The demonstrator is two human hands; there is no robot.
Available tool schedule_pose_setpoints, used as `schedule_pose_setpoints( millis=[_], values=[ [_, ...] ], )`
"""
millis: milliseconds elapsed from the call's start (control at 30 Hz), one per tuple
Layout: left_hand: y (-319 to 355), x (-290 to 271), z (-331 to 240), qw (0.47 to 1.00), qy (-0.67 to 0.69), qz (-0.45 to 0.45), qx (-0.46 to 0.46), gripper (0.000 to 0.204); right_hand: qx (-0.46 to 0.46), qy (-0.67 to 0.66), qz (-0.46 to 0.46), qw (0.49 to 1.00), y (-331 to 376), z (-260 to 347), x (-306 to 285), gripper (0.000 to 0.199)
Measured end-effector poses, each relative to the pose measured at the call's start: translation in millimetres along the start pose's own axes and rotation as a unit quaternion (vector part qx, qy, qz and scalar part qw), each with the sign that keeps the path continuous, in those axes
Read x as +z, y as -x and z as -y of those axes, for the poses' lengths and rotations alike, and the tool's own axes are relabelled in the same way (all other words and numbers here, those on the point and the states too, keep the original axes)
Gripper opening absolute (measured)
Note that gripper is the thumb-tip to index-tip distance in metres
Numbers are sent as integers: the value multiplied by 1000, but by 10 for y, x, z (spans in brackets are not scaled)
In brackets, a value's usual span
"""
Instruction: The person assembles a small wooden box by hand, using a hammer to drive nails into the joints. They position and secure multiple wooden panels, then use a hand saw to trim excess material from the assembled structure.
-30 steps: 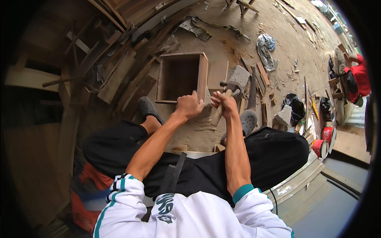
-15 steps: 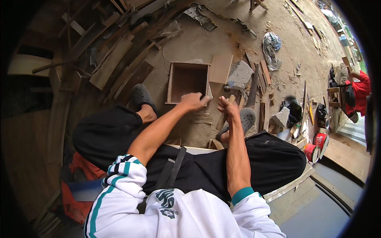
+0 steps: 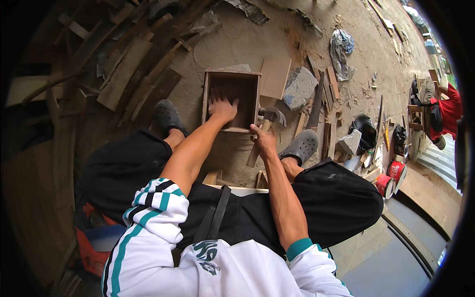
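Observation:
An open wooden box [image 3: 206, 96] with a dark inside stands on the ground between my feet. My left hand [image 3: 223, 107] reaches over its near side into the box, fingers spread and flat, with nothing held. At the box's near right corner, my right hand [image 3: 265, 140] is closed round the wooden handle of a claw hammer [image 3: 271, 117]. The hammer's metal head lies just beyond the hand, and its handle slants down toward me. A flat light-brown board [image 3: 275, 77] lies against the box's right side.
A rough grey block [image 3: 300, 89] and a handsaw [image 3: 316, 101] lie right of the board. Stacked planks [image 3: 126, 74] fill the left. Red cans [image 3: 396, 171] stand at the right, and a person in red [image 3: 448, 111] is at the far right.
My left hand has moved left from the box's right edge into the box and spread its fingers. My right hand has shifted left with the hammer, up to the box's corner.

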State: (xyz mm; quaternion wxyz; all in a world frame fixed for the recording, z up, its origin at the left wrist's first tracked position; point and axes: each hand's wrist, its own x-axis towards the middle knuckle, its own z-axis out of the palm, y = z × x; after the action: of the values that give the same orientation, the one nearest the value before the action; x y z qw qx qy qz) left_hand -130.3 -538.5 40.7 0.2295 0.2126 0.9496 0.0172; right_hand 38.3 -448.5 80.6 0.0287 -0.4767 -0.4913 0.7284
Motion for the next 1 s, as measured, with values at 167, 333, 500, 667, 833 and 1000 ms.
schedule_pose_setpoints(
  millis=[167, 333, 500, 667, 833, 1000],
  values=[
    [-36, 225, 18, 990, -70, -84, 90, 78, 10, -10, 10, 1000, 87, 78, 43, 30],
    [-134, -87, 261, 843, -169, 54, 508, 69, 10, -18, 9, 1000, 55, 54, -4, 27],
    [-229, -372, 363, 870, -125, 21, 476, 59, -25, -45, -11, 999, 86, 73, 59, 21],
    [-209, -556, 220, 914, -300, 33, 271, 42, -35, 16, -9, 999, -8, 19, 20, 24],
    [19, -875, 460, 887, -36, -285, 361, 54, -1, 23, -15, 1000, -32, 42, -7, 27],
    [144, -520, 687, 829, 523, 4, -198, 88, -36, -13, 5, 999, -143, -136, -32, 31]
  ],
)
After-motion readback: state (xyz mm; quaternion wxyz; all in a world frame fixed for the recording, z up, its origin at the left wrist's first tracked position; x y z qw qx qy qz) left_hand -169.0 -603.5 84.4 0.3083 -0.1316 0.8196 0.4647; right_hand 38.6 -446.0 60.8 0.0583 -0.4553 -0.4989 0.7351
